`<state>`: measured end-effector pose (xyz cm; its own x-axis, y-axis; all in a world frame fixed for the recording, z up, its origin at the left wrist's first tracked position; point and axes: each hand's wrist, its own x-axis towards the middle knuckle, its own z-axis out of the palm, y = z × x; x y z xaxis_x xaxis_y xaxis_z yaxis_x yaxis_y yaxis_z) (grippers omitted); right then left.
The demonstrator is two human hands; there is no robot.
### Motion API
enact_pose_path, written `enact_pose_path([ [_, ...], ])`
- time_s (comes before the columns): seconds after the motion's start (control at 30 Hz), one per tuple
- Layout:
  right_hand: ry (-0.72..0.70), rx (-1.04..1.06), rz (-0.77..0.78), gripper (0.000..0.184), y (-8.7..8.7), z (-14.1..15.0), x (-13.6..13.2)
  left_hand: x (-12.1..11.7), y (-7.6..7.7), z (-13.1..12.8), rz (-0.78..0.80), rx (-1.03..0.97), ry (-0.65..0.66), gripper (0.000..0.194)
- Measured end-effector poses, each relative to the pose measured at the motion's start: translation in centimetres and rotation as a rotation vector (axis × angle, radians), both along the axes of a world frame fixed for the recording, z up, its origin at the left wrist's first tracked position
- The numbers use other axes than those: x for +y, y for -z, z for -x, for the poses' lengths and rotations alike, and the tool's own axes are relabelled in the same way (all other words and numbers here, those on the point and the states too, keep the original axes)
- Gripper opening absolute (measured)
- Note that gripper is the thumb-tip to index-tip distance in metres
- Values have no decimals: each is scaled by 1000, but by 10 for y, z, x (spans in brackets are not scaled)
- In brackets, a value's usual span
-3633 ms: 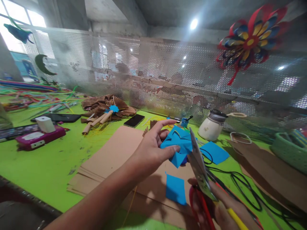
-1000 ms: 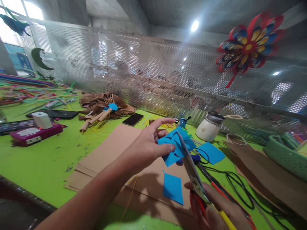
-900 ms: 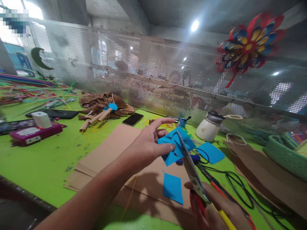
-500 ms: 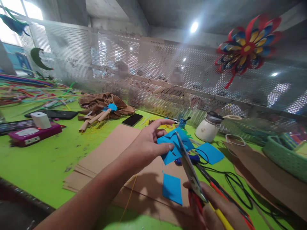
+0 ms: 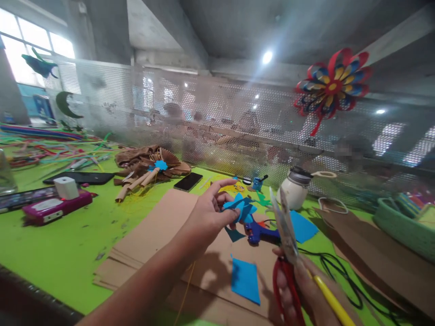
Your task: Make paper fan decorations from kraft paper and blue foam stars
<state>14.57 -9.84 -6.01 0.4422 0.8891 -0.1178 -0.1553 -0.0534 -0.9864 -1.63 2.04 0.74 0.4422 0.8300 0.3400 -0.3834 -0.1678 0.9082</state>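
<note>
My left hand (image 5: 215, 210) pinches a piece of cut blue paper (image 5: 242, 209) between thumb and fingers, its pointed petals spreading out. Just below it, a darker blue scrap (image 5: 234, 234) hangs over the brown paper. My right hand (image 5: 316, 285) grips red-handled scissors (image 5: 287, 231), blades pointing up and apart from the paper. A yellow stick (image 5: 331, 296) lies along the same hand; whether it is held too, I cannot tell. Under my hands are stacked brown paper sheets (image 5: 163, 217) with a blue paper square (image 5: 245, 280) on top. A blue glue gun (image 5: 261, 233) rests behind.
Another blue sheet (image 5: 304, 226), a white jar (image 5: 294, 190), a black cable (image 5: 343, 276) and a green basket (image 5: 397, 222) are on the right. Further left are a phone (image 5: 188, 181), a brown paper craft (image 5: 152, 170) and a purple power strip (image 5: 57, 206). People sit behind a mesh screen (image 5: 217, 104).
The scissors have pulled away from the blue paper to the right. A scrap has come off below it, and the paper in my left hand now shows separate points. The view has tilted up.
</note>
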Motion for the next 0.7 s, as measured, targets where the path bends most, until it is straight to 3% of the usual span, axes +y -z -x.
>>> enact_pose_path([
  [0.2, -19, 105, -28, 56, -4, -11, 9, 5, 9, -6, 4, 184, 47, 24],
  [0.3, -6, 145, -51, 52, -11, -1, 9, 6, 11, -6, -52, 271, 20, 23],
  [0.4, -46, 165, -22, 53, -15, 5, 7, 2, 10, -4, -309, 375, -64, 28],
  [0.47, -62, 101, -30, 47, -13, 4, 7, -2, 8, -2, -539, 446, -141, 29],
  [0.53, -60, 8, -48, 42, -10, 0, 8, -2, 7, -2, -666, 467, -185, 27],
  [0.6, -57, -67, -56, 38, -7, -2, 9, 1, 8, -2, -631, 435, -200, 24],
  [0.7, -46, -138, -29, 35, -10, 1, 9, 9, 11, -5, -378, 341, -218, 18],
])
